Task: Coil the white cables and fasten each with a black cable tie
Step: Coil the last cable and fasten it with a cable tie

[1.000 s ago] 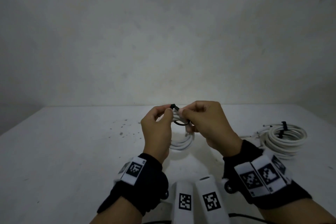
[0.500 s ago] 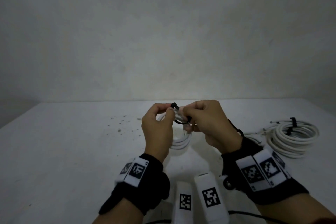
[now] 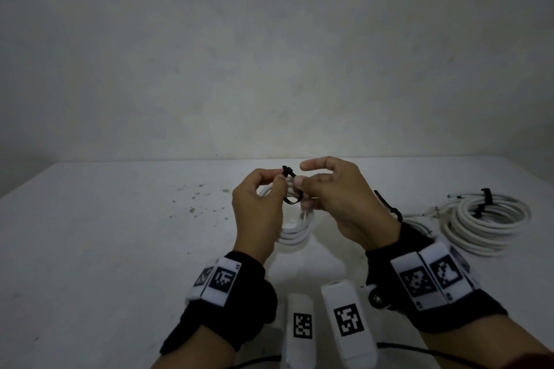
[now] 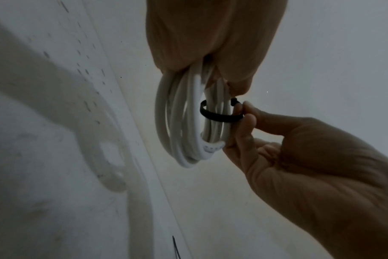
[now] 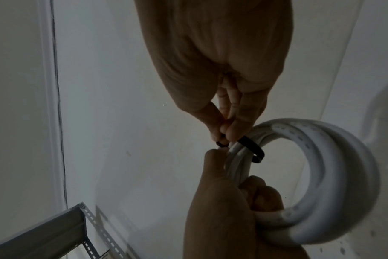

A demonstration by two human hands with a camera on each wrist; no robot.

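Observation:
A small coil of white cable (image 3: 295, 232) hangs above the table between both hands. My left hand (image 3: 277, 180) grips the top of the coil (image 4: 179, 122), fingers curled round its strands. A black cable tie (image 3: 291, 200) loops loosely round the strands (image 5: 253, 149). My right hand (image 3: 299, 178) pinches the tie (image 4: 219, 116) beside the coil between thumb and fingers, with the index finger raised. In the right wrist view my right hand (image 5: 224, 138) pinches the tie's end and my left hand (image 5: 233, 175) holds the coil (image 5: 335, 166).
A bigger white coil (image 3: 491, 222) bound with a black tie (image 3: 484, 202) lies on the white table (image 3: 120, 234) at the right, loose cable ends (image 3: 419, 216) beside it. A spare black tie (image 3: 386, 207) lies behind my right wrist. Two white marker blocks (image 3: 347, 317) sit near me.
My right index finger has lifted off the tie and now points left. Both hands and the coil stay at about the same spot above the table.

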